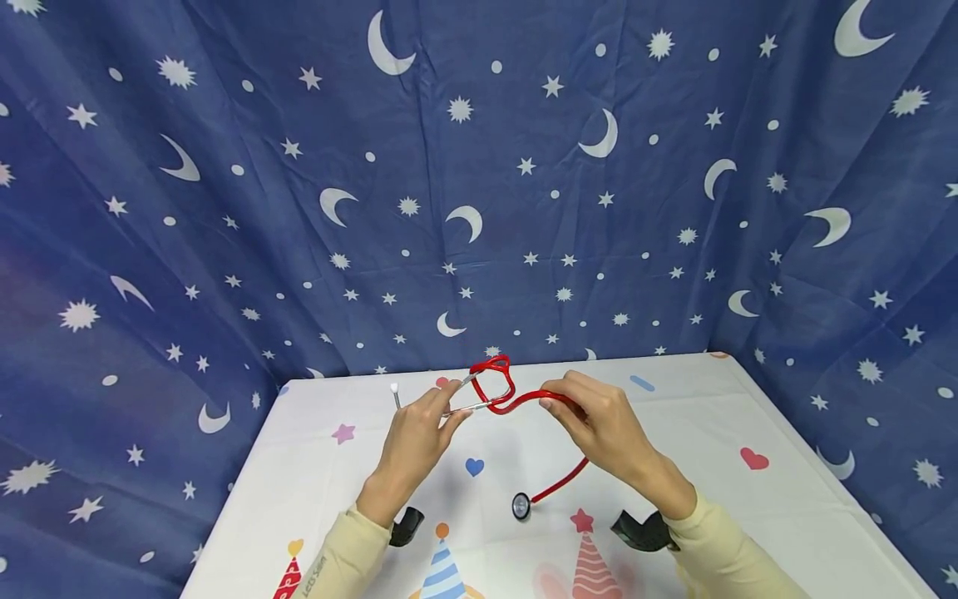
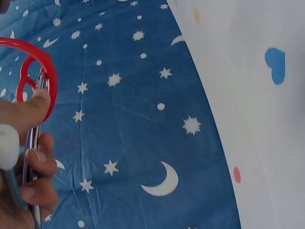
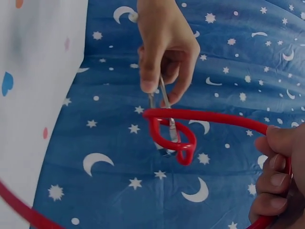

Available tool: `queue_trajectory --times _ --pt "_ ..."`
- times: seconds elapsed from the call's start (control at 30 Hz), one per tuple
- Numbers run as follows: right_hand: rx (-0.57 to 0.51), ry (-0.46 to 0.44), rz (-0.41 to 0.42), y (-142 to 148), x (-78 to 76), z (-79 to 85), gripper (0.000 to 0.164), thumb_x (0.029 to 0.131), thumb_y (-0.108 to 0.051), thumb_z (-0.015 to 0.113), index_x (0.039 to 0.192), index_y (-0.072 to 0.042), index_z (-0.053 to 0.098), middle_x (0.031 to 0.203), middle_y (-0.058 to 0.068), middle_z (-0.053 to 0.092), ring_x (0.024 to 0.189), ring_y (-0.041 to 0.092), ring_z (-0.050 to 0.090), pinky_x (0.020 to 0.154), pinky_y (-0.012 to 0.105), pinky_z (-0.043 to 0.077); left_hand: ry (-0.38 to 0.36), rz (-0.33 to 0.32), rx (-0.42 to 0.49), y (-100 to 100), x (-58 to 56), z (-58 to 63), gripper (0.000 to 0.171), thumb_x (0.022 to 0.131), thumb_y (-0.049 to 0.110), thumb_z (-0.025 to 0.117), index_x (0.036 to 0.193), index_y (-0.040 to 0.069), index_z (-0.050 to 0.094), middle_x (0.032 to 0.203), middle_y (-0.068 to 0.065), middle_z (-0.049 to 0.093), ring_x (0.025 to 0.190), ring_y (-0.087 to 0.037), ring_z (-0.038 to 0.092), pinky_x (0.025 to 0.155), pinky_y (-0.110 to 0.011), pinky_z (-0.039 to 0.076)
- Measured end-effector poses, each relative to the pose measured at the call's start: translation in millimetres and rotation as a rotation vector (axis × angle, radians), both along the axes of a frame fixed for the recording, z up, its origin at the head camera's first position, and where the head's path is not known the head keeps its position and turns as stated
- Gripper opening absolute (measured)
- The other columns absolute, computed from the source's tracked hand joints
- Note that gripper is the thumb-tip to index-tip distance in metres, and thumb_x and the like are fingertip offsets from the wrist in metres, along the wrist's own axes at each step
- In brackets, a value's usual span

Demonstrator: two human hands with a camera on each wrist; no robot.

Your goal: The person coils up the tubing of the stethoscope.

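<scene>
A stethoscope with red tubing (image 1: 512, 403) is held up above the table between both hands. The left hand (image 1: 416, 434) grips its metal ear tubes (image 2: 31, 138), with a white eartip (image 1: 394, 388) sticking out past the hand. Near those tubes the red tubing bends into a loop (image 3: 174, 143). My right hand (image 1: 604, 424) holds the tubing farther along, fingers curled round it in the right wrist view. From below that hand the rest of the tubing hangs down to the round chest piece (image 1: 521, 506), which is low over or on the table; I cannot tell which.
A white table cover (image 1: 674, 416) printed with hearts, stars and party hats lies under the hands. Behind and at the sides hangs a blue curtain (image 1: 516, 208) with moons and stars. Black straps (image 1: 642, 531) sit at both wrists.
</scene>
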State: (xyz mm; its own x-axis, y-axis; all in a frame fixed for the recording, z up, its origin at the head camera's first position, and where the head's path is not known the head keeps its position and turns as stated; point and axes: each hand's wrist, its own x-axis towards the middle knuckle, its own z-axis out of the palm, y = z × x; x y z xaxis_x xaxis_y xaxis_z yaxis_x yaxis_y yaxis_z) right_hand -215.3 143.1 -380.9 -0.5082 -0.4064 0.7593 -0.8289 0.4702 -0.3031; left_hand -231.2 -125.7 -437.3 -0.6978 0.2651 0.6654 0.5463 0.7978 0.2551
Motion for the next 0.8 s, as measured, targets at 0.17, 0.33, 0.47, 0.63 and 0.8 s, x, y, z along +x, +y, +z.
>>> queue_trajectory --times 0.17,0.33,0.47,0.63,0.8 --pt "-0.007 0.024 0.007 0 -1.0 5.6 0.018 0.081 -0.003 0.076 0.096 -0.012 0.071 0.070 -0.008 0.050 0.058 -0.001 0.036 0.053 0.008 0.029 -0.001 -0.073 -0.057 8 4.2 -0.5 0.045 0.085 0.026 0.077 0.125 0.011 0.064 0.079 0.001 0.067 0.063 -0.009 0.063 0.058 -0.021 0.051" --pt "-0.001 0.037 0.013 0 -1.4 8.5 0.019 0.081 -0.003 0.076 0.098 -0.011 0.071 0.071 -0.008 0.051 0.058 -0.001 0.038 0.052 0.008 0.031 -0.002 -0.152 -0.078 15 9.2 -2.9 0.043 0.086 0.027 0.076 0.124 0.011 0.065 0.079 0.003 0.067 0.062 -0.009 0.064 0.057 -0.019 0.051" --pt "0.010 0.033 0.008 -1 -4.7 8.7 0.018 0.082 -0.004 0.076 0.097 -0.011 0.071 0.073 -0.007 0.054 0.059 0.000 0.039 0.053 0.009 0.033 0.001 -0.194 -0.104 20 13.1 -3.1 0.041 0.086 0.028 0.076 0.122 0.013 0.065 0.080 0.003 0.068 0.063 -0.006 0.064 0.057 -0.019 0.052" --pt "0.016 0.051 0.000 0 -9.4 7.7 0.013 0.085 -0.007 0.074 0.096 -0.011 0.071 0.073 -0.007 0.053 0.059 -0.001 0.038 0.052 0.009 0.033 0.015 -0.227 -0.141 23 17.9 -2.1 0.041 0.085 0.029 0.077 0.122 0.015 0.064 0.079 0.004 0.068 0.065 -0.005 0.066 0.059 -0.019 0.052" --pt "0.011 0.071 -0.005 2 -14.4 4.9 0.012 0.085 -0.006 0.074 0.096 -0.011 0.071 0.073 -0.007 0.051 0.058 -0.001 0.039 0.053 0.008 0.032 0.019 -0.269 -0.163 24 22.5 0.3 0.042 0.085 0.032 0.076 0.122 0.014 0.065 0.081 0.005 0.069 0.068 -0.005 0.067 0.062 -0.019 0.054"
